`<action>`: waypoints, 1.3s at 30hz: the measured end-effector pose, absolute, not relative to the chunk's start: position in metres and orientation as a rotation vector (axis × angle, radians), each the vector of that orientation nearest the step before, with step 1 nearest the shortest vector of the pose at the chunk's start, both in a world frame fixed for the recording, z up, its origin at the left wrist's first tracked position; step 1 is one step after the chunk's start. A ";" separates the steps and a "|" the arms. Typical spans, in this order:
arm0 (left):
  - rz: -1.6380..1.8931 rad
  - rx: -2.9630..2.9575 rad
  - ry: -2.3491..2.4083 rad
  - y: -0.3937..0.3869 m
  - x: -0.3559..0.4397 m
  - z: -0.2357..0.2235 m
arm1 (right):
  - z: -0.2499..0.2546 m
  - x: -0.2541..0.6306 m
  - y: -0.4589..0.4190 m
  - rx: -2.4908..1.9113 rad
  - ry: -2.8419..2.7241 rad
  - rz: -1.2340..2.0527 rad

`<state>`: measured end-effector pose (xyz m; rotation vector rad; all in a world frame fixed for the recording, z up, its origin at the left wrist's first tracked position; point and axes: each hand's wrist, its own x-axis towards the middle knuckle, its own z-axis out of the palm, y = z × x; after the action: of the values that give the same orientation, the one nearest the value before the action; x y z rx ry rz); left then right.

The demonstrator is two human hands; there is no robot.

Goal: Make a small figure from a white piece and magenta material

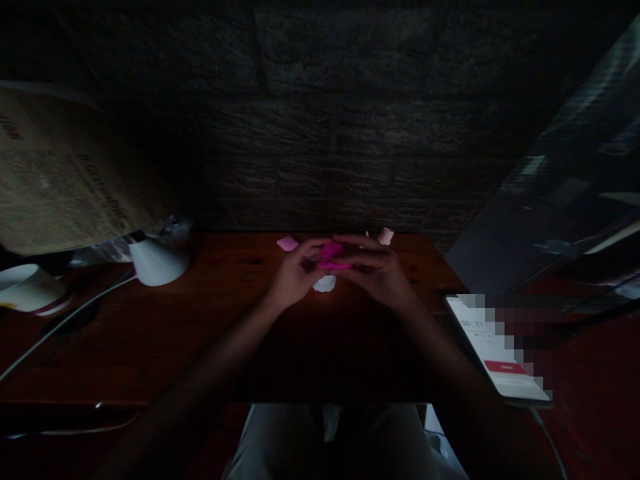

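Over the middle of the wooden table, my left hand [296, 272] and my right hand [377, 263] meet with curled fingers around a bright pink piece [334, 257] of soft-looking material. It is too dark to tell whether this is paper or modelling clay. The fingers of both hands cover parts of it. Just below it a small white lump [325, 284] shows between the hands. Behind my left hand lies a lighter pink piece [287, 243]. A pale peach piece [385, 236] is behind my right hand, with tiny scraps beside it.
A lit phone [493, 350] with a cable lies at the table's right edge. On the left are a white cone-shaped object [157, 261] with a cord, a paper cup [31, 288] and a printed brown paper bag [65, 173]. A brick wall [320, 133] rises behind the table [225, 293].
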<state>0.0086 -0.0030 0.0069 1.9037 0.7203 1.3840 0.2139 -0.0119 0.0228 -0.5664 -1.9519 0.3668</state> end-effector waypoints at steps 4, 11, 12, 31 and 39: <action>1.400 1.911 0.715 -0.005 0.009 0.009 | 0.024 0.213 -0.014 -0.627 -1.953 0.358; 1.423 2.003 0.779 -0.009 0.010 0.010 | 0.024 0.212 -0.015 -0.619 -1.986 0.330; 1.439 2.016 0.792 -0.008 0.010 0.009 | 0.024 0.211 -0.015 -0.617 -1.975 0.336; 1.578 2.118 0.947 -0.007 0.014 0.000 | 0.017 0.191 -0.012 -0.909 -1.424 1.106; 1.322 1.185 0.728 0.002 0.015 0.004 | 0.018 0.195 -0.010 -0.912 -1.362 1.045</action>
<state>0.0149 0.0017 0.0040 1.1853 0.7281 1.3222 0.1950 -0.0104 0.0182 -0.9120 -1.3623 1.0453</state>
